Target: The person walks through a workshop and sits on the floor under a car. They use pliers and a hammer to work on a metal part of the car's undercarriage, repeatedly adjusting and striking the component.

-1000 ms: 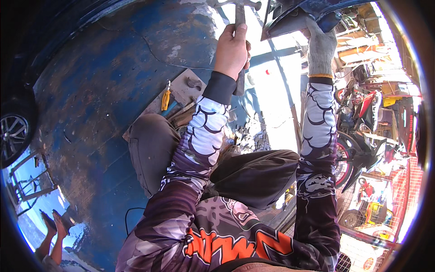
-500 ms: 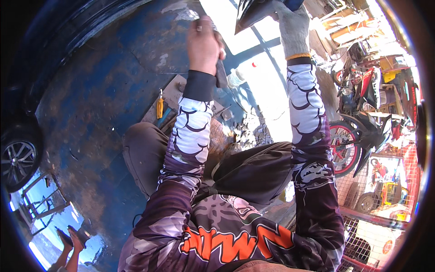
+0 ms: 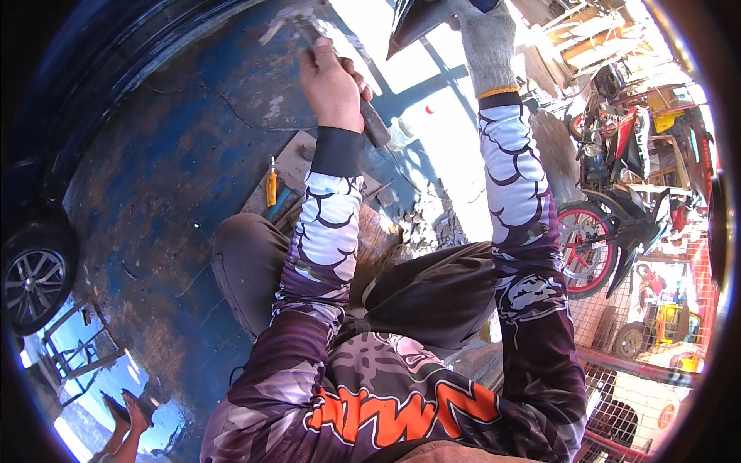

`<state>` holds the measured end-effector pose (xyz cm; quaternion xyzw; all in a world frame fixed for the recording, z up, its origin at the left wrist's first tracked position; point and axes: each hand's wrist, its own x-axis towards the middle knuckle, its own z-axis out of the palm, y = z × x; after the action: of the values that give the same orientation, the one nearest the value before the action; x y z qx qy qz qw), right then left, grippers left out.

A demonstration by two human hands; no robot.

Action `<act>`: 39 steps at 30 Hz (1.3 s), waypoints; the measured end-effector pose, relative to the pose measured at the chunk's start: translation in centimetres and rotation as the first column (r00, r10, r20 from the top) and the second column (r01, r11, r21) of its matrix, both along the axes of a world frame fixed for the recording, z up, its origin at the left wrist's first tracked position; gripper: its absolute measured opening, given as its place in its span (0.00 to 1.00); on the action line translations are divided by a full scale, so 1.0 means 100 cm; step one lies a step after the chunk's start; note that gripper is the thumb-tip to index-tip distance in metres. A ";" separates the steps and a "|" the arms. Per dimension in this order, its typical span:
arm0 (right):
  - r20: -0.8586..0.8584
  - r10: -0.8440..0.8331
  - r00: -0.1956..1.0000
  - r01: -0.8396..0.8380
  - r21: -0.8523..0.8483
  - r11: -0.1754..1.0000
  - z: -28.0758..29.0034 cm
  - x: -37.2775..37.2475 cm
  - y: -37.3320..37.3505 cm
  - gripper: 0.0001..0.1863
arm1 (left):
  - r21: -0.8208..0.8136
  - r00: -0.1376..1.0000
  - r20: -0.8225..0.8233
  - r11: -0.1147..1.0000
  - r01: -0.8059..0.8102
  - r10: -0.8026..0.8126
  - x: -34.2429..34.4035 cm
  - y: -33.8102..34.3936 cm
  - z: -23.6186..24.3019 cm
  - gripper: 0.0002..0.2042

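My left hand [image 3: 332,83] clutches a hammer [image 3: 376,128], gloved right hand [image 3: 488,50] at dark panel [image 3: 417,25], grip unclear; I'd say hammering step, calls for steady aim next.

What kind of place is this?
Probably a vehicle repair workshop. A motorcycle with a pinkish-red wheel stands at the right, a spoked car wheel shows at the left, and the left hand grips a hammer.

Head view, one: wide fisheye; looked down at close range over torso [image 3: 364,369], left hand [image 3: 333,86], right hand [image 3: 489,50] and floor [image 3: 158,197].
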<state>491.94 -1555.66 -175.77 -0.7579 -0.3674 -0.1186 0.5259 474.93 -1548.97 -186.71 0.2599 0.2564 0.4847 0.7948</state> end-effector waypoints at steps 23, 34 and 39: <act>-0.035 0.107 0.994 -0.107 0.017 0.994 -0.004 0.007 0.000 0.14 | 0.129 0.991 -0.047 0.983 0.131 -0.126 -0.009 0.005 -0.014 0.13; -0.122 0.186 0.975 -0.160 0.196 0.968 -0.013 -0.010 0.002 0.09 | 0.208 0.967 -0.125 0.947 0.245 -0.223 -0.010 -0.010 -0.012 0.14; -0.121 0.199 0.972 -0.177 0.174 0.969 -0.015 -0.006 0.002 0.12 | 0.094 0.993 0.081 0.991 -0.098 0.090 -0.005 -0.004 -0.012 0.14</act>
<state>491.32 -1555.45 -177.31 -0.6806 -0.3899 -0.0451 0.6187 474.43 -1549.42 -187.91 0.2674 0.2138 0.5433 0.7666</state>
